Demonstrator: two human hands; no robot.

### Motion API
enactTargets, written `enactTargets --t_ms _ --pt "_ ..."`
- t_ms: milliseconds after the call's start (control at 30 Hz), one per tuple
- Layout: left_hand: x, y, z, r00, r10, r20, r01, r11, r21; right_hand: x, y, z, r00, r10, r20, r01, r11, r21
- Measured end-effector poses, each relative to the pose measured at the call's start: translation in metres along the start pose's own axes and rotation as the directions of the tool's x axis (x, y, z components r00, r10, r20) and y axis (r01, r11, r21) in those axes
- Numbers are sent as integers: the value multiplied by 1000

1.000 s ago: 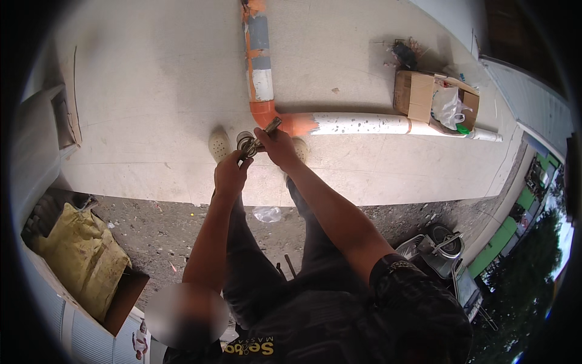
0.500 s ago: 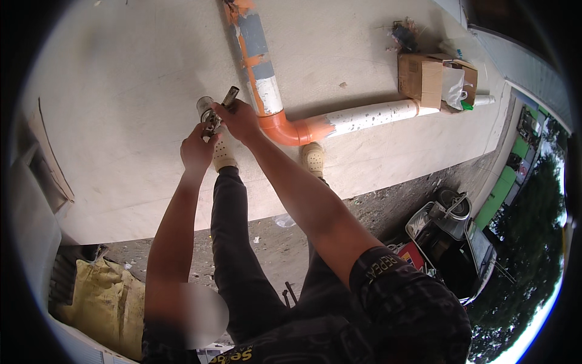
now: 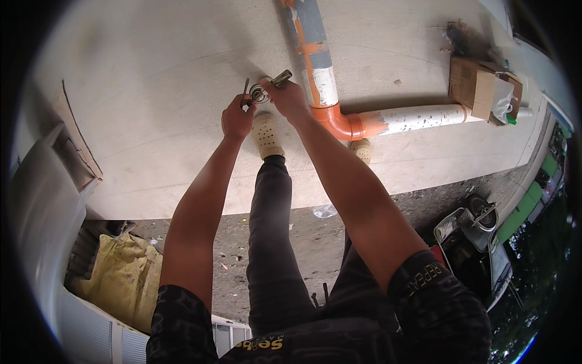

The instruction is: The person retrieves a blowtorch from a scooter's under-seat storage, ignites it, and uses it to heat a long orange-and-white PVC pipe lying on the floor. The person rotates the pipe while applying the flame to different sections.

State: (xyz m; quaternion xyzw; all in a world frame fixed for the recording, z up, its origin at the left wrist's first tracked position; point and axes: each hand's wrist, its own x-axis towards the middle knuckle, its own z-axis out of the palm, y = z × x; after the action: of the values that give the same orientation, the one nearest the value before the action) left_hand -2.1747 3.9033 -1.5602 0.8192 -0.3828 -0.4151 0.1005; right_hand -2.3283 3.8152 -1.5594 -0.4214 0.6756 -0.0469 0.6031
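My left hand [image 3: 236, 118] is closed on small metal hardware, with a thin dark rod [image 3: 245, 91] sticking up from it. My right hand [image 3: 287, 98] grips a short metal tube [image 3: 281, 77]; shiny metal rings [image 3: 257, 93] lie between the fingers of both hands. The exact form of these pieces is too small to make out. Below the hands is a cream perforated clog [image 3: 267, 133] on my foot. Just right of them runs a patchy grey, orange and white pipe [image 3: 322, 82], turning at an orange elbow [image 3: 333, 123]; my other clog [image 3: 361, 150] shows beneath it.
A cardboard box with bags [image 3: 471, 90] sits by the pipe's far right. Beyond the concrete slab's edge [image 3: 151, 217] are dirt, a yellow sack [image 3: 115, 267] at lower left and a wheeled metal cart [image 3: 485, 230] at right. A grey panel [image 3: 42, 218] lines the left.
Since a second ago both hands have moved forward and leftward relative to the elbow, beside the upright run of pipe. The thin rod now shows above my left hand. The whole view has shifted.
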Motion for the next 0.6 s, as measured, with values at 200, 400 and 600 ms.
enactTargets --t_ms 200,400,600 --pt "-16 5 3 999 16 45 -16 1000 -2 -14 13 -28 986 12 167 -10 1000 -16" --pt "-19 17 10 991 -120 62 120 993 16 -63 60 -101 961 179 209 -214 963 162" --pt "-39 22 -6 982 -184 49 182 982 43 -165 164 -224 963 252 93 -265 945 191"
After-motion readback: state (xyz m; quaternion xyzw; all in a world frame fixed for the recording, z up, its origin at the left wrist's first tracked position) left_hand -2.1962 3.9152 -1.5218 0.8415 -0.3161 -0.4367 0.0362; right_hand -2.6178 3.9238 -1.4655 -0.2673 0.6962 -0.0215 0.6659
